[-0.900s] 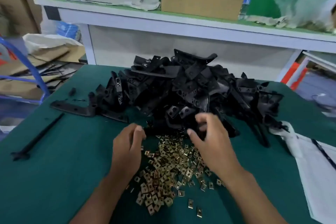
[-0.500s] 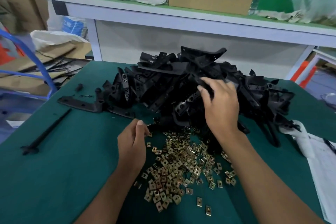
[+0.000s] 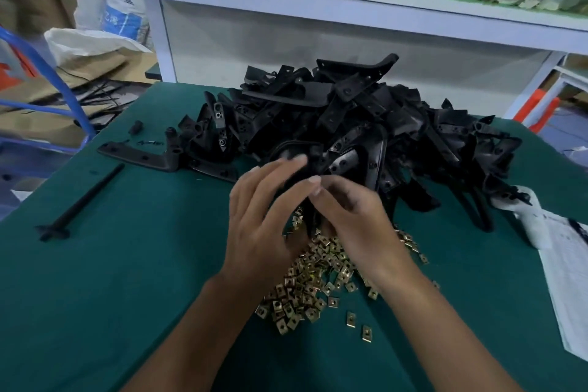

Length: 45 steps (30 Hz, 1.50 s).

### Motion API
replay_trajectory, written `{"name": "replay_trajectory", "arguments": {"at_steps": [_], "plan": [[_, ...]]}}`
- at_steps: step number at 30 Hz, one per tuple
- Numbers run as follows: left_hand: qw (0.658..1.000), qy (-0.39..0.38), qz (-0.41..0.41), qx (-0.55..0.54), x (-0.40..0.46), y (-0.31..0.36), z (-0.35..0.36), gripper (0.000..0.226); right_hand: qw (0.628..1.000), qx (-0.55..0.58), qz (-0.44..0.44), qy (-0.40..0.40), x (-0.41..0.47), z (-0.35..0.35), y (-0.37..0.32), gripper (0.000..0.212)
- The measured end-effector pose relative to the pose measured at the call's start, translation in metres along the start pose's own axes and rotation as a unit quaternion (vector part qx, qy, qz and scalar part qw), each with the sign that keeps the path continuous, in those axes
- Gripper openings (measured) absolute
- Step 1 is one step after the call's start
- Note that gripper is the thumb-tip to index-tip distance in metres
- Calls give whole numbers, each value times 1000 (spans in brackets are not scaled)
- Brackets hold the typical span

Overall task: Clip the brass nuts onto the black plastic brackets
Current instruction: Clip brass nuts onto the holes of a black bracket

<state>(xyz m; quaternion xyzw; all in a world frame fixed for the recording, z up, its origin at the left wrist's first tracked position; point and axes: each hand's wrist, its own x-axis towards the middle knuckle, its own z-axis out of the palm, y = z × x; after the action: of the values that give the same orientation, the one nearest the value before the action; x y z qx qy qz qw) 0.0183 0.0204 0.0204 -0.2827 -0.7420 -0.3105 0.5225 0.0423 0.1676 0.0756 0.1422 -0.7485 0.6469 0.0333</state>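
Over the green mat, both hands met above the brass nuts [image 3: 313, 277], the left hand [image 3: 259, 219] loosely spread, the right hand [image 3: 351, 219] curled on a black bracket [image 3: 310, 165] hanging lengthwise toward the nuts, the bracket heap [image 3: 366, 124] just beyond.

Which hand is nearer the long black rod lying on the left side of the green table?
Left. The left hand lies between the rod and the right hand, which sits farther right, over the brass nuts.
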Motion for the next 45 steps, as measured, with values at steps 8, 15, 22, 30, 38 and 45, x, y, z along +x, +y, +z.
{"name": "replay_trajectory", "arguments": {"at_steps": [8, 15, 22, 30, 38, 45], "plan": [[908, 72, -353, -211, 9, 8, -17, 24, 922, -377, 21, -91, -6, -49, 55, 32], [673, -21, -561, -482, 4, -3, 1, 36, 905, -413, -30, -97, -6, -50, 71, 26], [630, -84, -565, -526, -5, -11, 10, 34, 948, -315, -49, 16, -3, -60, 67, 13], [715, -139, -540, -422, -5, 1, 13, 36, 999, -9, 12, 31, 29, -76, 29, 21], [720, -153, -487, -469, -5, 9, 13, 30, 995, 82, 53, -29, 18, -71, 39, 14], [727, -172, -480, -460, -4, 14, 12, 20, 997, 71, 33, -22, 15, -65, 34, 11]]}}
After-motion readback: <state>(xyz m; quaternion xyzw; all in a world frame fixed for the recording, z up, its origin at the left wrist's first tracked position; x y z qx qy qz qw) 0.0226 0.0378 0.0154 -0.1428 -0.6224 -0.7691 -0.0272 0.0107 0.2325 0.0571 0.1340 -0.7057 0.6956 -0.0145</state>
